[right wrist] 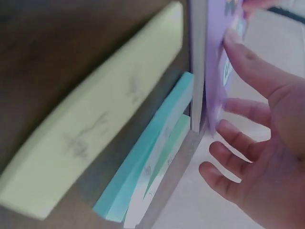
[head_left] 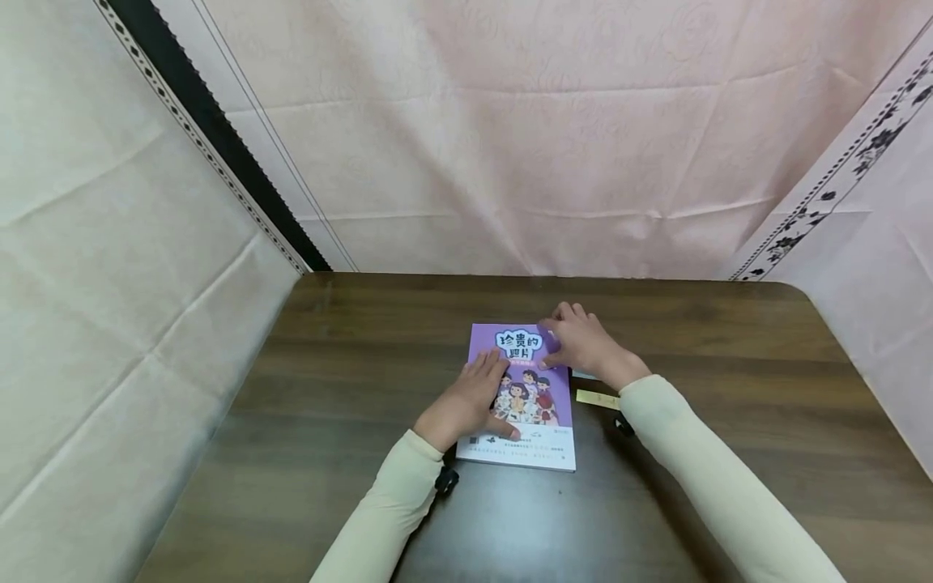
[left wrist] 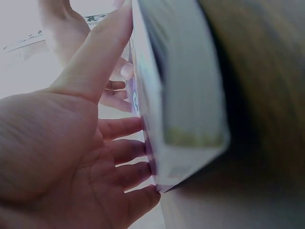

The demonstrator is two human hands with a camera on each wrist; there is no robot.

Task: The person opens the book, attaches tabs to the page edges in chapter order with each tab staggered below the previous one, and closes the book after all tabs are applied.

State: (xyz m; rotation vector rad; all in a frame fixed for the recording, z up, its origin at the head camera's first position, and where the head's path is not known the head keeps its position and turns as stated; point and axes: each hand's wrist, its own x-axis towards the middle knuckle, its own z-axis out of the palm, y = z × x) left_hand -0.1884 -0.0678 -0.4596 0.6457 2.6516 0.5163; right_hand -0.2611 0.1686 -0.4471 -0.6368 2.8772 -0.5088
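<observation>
A purple and white paperback book (head_left: 535,447) lies on the table, its cover printed with cartoon children. My left hand (head_left: 474,395) rests on the left part of the cover with straight fingers, thumb spread toward the lower edge. At the book's upper right corner, my right hand (head_left: 586,344) touches the cover with thumb and forefinger set apart. In the right wrist view the purple cover (right wrist: 217,71) stands slightly away from the pages at that corner. The left wrist view shows the thick page block (left wrist: 193,95) from its lower end.
Right of the book lies a yellow paper strip (head_left: 596,398) with faint marks. Beyond it are a teal strip (right wrist: 147,152) and a pale green strip (right wrist: 167,157), partly hidden by my right hand in the head view. Cloth hangs behind the brown wooden table (head_left: 350,429).
</observation>
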